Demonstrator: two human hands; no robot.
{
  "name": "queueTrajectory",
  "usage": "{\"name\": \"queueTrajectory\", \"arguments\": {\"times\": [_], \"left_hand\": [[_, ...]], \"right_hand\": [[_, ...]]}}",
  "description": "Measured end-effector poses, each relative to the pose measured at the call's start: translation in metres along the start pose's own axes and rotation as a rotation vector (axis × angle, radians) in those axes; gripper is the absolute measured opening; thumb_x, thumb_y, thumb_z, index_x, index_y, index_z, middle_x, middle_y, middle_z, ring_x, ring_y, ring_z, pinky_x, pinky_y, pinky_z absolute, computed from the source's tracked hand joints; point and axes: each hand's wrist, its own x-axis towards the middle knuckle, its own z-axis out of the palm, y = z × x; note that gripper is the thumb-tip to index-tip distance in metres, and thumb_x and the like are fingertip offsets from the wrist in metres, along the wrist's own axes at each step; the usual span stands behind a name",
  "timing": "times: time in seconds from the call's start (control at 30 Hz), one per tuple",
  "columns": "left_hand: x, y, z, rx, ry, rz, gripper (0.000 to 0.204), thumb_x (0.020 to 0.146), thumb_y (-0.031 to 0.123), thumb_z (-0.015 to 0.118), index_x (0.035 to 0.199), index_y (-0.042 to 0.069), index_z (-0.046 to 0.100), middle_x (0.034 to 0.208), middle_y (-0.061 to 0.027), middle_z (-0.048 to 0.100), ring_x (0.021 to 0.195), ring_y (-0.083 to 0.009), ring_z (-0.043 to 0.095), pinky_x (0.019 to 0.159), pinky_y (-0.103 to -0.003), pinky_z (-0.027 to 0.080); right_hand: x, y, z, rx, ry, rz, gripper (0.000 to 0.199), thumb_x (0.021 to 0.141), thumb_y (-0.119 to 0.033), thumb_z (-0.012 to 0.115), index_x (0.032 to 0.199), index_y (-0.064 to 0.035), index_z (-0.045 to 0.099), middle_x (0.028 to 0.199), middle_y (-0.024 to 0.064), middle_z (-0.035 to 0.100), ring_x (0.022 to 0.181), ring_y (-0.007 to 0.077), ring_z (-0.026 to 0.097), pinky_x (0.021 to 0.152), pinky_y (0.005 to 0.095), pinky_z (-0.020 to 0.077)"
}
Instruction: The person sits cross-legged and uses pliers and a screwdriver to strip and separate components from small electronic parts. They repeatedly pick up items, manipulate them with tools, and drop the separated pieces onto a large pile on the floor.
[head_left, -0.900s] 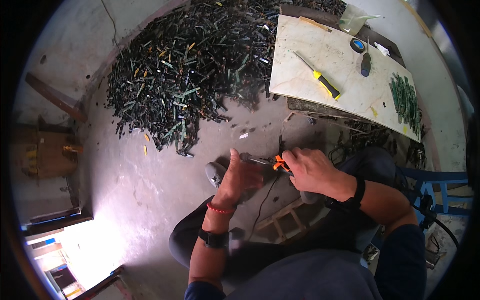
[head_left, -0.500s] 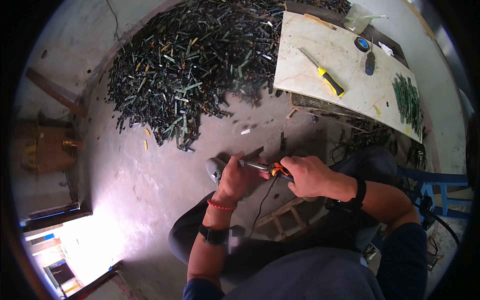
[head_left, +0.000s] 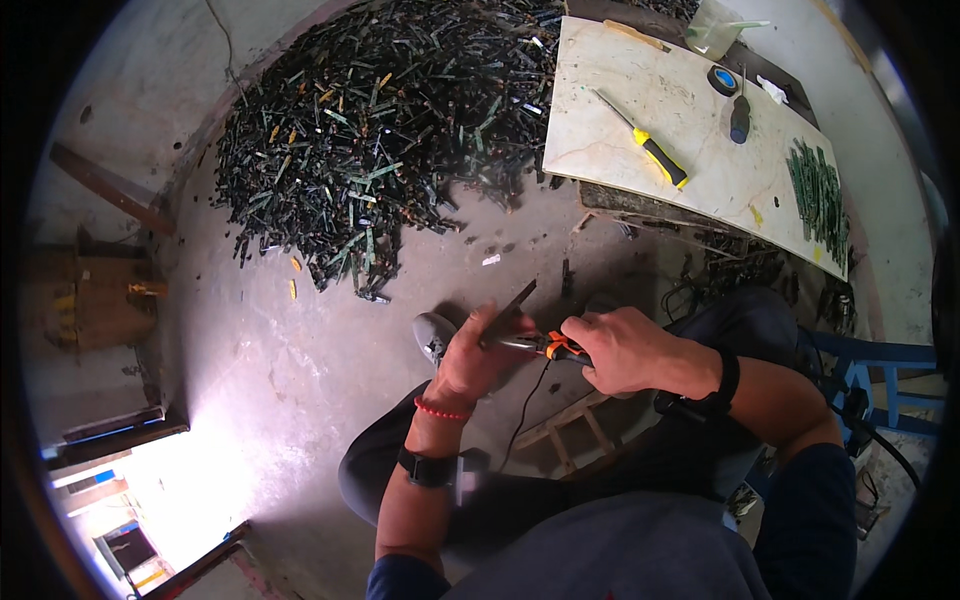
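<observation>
Orange and black are the grips of the pliers [head_left: 560, 348], which we see in the R hand [head_left: 632, 352]; its fingers are closed firmly around them, thumb on top. The metal nose points to the L hand [head_left: 476, 352], approx. level w/ its fingers. In this L hand we see a thin dark strip [head_left: 516, 306], pinched betw. thumb and fingers, its free end tilted up and to the right. The nose is next to the lower part of the strip, but if the jaws bite it we can't say, b/c the fingers cover this place.

Both hands are in the air above the concrete floor [head_left: 300, 390]. Beyond them, a bit to the left, we have a big pile [head_left: 370, 130] of dark and greenish strips, w/ few yellow pcs. among them.

On the R side is a pale board [head_left: 600, 130]. On it we note a yellow-black screwdriver [head_left: 660, 160], a dark-handled screwdriver [head_left: 740, 120], a tape roll [head_left: 722, 81] just beside it, and, near the R edge, a bunch of green strips [head_left: 818, 200] lying close together.
</observation>
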Motion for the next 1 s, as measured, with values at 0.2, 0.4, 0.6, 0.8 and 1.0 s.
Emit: {"name": "queueTrajectory", "arguments": {"times": [0.2, 0.4, 0.6, 0.8, 1.0], "left_hand": [[0.001, 0.000, 0.001, 0.136, -0.142, 0.174, 0.049, 0.099, 0.042, 0.040, 0.099, -0.002, 0.062, 0.099, -0.0179, 0.066, 0.096, -0.0300, 0.062, 0.094, -0.040, 0.045], [-0.004, 0.015, 0.009, -0.082, -0.220, 0.241, 0.044, 0.099, 0.042, 0.041, 0.094, 0.003, 0.059, 0.094, -0.0180, 0.067, 0.092, -0.0325, 0.063, 0.089, -0.043, 0.046], [-0.009, 0.026, 0.000, -0.331, -0.297, 0.358, 0.043, 0.098, 0.041, 0.042, 0.089, 0.002, 0.060, 0.091, -0.0186, 0.066, 0.093, -0.0331, 0.059, 0.090, -0.045, 0.043], [-0.013, 0.027, 0.006, -0.314, -0.301, 0.376, 0.044, 0.097, 0.040, 0.041, 0.088, 0.001, 0.060, 0.088, -0.0185, 0.065, 0.092, -0.0345, 0.058, 0.091, -0.046, 0.042], [-0.011, 0.025, 0.005, -0.303, -0.389, 0.378, 0.047, 0.098, 0.041, 0.037, 0.087, 0.001, 0.060, 0.091, -0.0203, 0.065, 0.095, -0.0355, 0.059, 0.091, -0.045, 0.043]], "right_hand": [[0.001, 0.008, 0.015, 0.737, -0.206, 0.027, 0.029, 0.074, -0.009, 0.058, 0.102, -0.0019, 0.053, 0.071, 0.0090, 0.057, 0.057, 0.0223, 0.057, 0.051, 0.0329, 0.0443], [0.002, -0.012, -0.006, 1.539, -0.606, 0.249, 0.027, 0.077, -0.006, 0.049, 0.104, -0.0047, 0.053, 0.073, 0.0006, 0.049, 0.054, 0.0056, 0.044, 0.043, 0.0200, 0.0308], [0.008, -0.017, -0.014, 1.504, -0.523, 0.191, 0.032, 0.075, -0.004, 0.049, 0.107, -0.0036, 0.052, 0.077, 0.0032, 0.052, 0.059, 0.0088, 0.049, 0.047, 0.0238, 0.0371], [0.009, -0.014, -0.022, 1.318, -0.540, 0.101, 0.036, 0.080, -0.006, 0.051, 0.116, -0.0013, 0.051, 0.086, 0.0045, 0.057, 0.074, 0.0116, 0.055, 0.066, 0.0263, 0.0455], [0.011, -0.018, -0.023, 0.976, -0.420, 0.001, 0.029, 0.082, -0.011, 0.052, 0.109, -0.0020, 0.055, 0.088, 0.0033, 0.059, 0.079, 0.0114, 0.053, 0.072, 0.0272, 0.0442]]}}
